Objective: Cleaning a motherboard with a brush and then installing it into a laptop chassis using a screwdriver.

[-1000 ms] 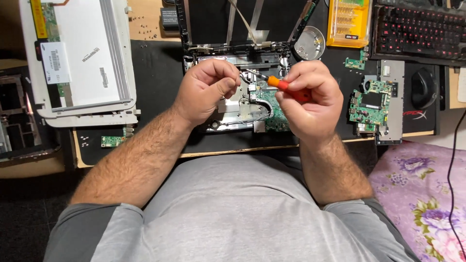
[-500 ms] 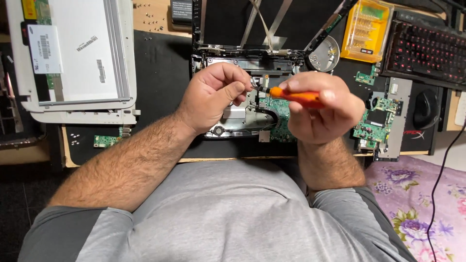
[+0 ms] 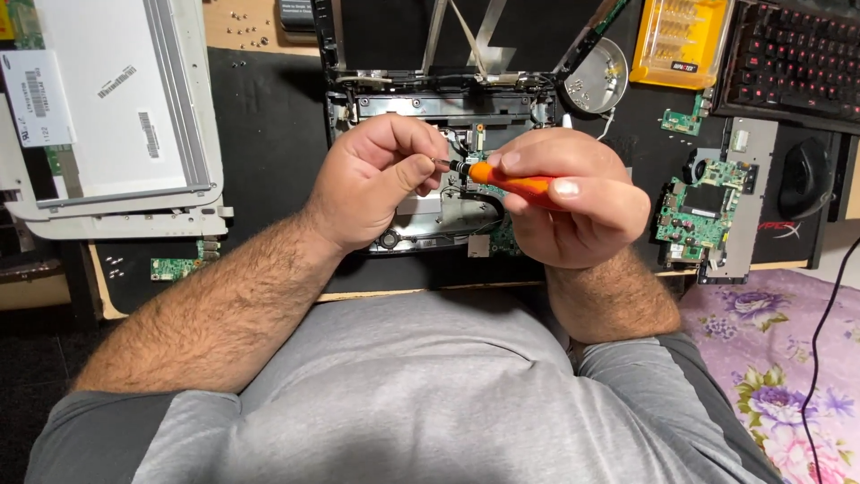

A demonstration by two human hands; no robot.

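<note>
head view: right hand [image 3: 573, 202] grips orange screwdriver [image 3: 511, 182], left hand [image 3: 376, 184] pinching tip.

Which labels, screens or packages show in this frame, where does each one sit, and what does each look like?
Display panel: far left on the desk, face down, pale grey rectangle in a white frame.
White sticker: left edge of that panel, rectangular, with dark print.
Two small stickers: mid-panel, narrow, white with dark print.
Screwdriver-bit case: top right, yellow-orange plastic with a clear lid.

A black mat [image 3: 269, 134] bears the opened laptop [image 3: 430, 108] and circuit boards [image 3: 694, 211].
</note>
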